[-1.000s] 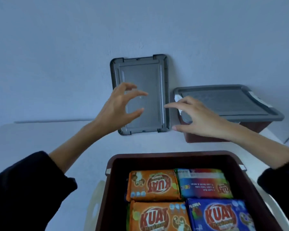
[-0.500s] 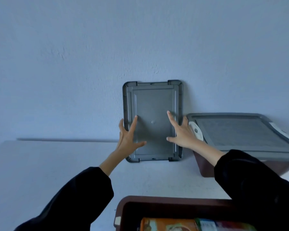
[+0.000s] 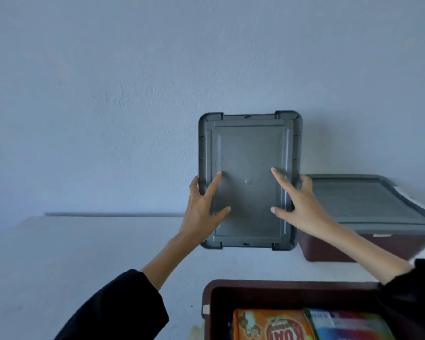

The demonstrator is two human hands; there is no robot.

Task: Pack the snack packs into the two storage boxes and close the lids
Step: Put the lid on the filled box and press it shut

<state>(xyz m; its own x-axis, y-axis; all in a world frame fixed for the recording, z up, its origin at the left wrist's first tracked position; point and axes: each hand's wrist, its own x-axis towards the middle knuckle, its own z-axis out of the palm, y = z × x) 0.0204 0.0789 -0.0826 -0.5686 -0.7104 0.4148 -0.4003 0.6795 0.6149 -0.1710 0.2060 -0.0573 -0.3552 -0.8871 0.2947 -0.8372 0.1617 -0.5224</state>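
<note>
Gripping the grey lid (image 3: 249,155) from both sides: left hand (image 3: 201,212) on the left long edge, thumb and forefinger spread across the face, other fingers hooked behind the rim; right hand (image 3: 302,207) mirrored on the right edge, fingers likewise curled round it. Stands upright on its short end against the wall (image 3: 133,94), bottom edge at the white table (image 3: 84,253); cannot tell whether already clear of the surface.

Judging progress as late. Shows the far box (image 3: 329,249), just right of the held lid, with its own lid (image 3: 366,202) sitting flat on top, so apparently packed and closed, though latches too small to confirm. Shows the near box (image 3: 211,290) open at the bottom of the view, with an orange pack (image 3: 268,325) and a multicoloured pack (image 3: 349,325) lying side by side inside; rest of its contents cut off by the frame. Shows no loose packs on the visible table.

Leaves, by this reading, one step: bringing the held lid down flat over the near box, squaring its corners with the rim and pressing it shut.
</note>
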